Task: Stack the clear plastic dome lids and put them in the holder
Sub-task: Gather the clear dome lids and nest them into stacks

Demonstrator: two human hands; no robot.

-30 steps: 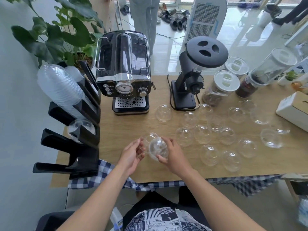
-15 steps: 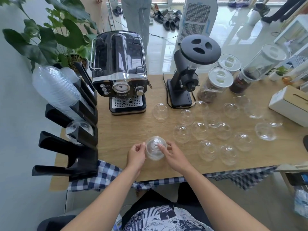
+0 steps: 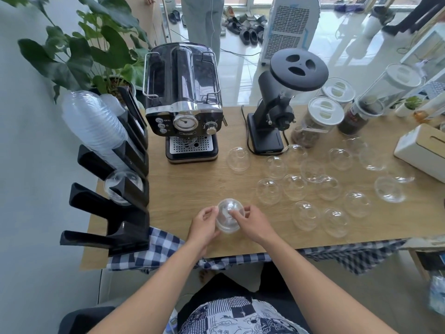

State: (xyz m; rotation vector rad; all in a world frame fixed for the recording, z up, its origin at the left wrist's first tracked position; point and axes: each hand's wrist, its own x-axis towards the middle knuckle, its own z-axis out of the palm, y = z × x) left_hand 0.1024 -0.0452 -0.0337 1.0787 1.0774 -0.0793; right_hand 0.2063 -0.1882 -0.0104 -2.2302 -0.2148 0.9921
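Observation:
A small stack of clear dome lids (image 3: 227, 218) sits between my two hands just above the table's front edge. My left hand (image 3: 203, 225) cups its left side and my right hand (image 3: 249, 222) grips its right side with fingers over the top. Several loose dome lids (image 3: 313, 186) lie scattered across the wooden table (image 3: 183, 189) to the right. The black slotted holder (image 3: 125, 213) stands at the table's left edge, with one dome lid (image 3: 115, 183) in a middle slot and a long stack of lids (image 3: 94, 126) in an upper slot.
A black espresso machine (image 3: 184, 102) stands at the back, a black grinder (image 3: 284, 97) to its right, then lidded jars (image 3: 320, 119). A white box (image 3: 421, 150) sits at the far right. A plant (image 3: 84, 49) rises behind the holder. A person stands beyond the table.
Both hands have pressed the lids together into one stack and brought it slightly nearer to me and lower over the table; the view has shifted a little.

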